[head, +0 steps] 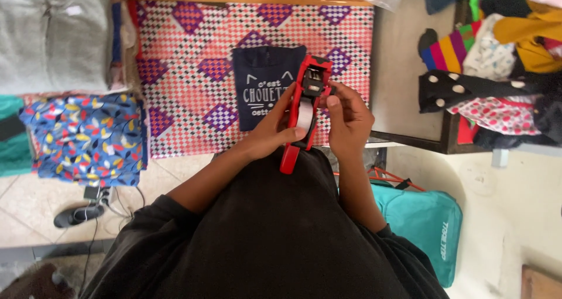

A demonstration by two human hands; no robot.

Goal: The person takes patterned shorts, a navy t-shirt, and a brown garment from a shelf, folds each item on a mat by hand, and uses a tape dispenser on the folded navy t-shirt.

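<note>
Both hands are wrapped around a red price-label gun (pixel 303 113): left hand (pixel 272 132) closed on its side, right hand (pixel 349 120) gripping the opposite side, held just above a folded navy T-shirt (pixel 260 85) on the checkered mat (pixel 193 71).

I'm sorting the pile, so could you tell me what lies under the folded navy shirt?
The navy shirt lies on a pink checkered woven mat. The hands and red label gun cover its lower right part.

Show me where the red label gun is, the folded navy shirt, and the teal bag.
red label gun (pixel 291 153), head view, on its lower red handle.
folded navy shirt (pixel 257 71), head view, on the upper front of the fabric.
teal bag (pixel 418 220), head view, on its top panel.
</note>
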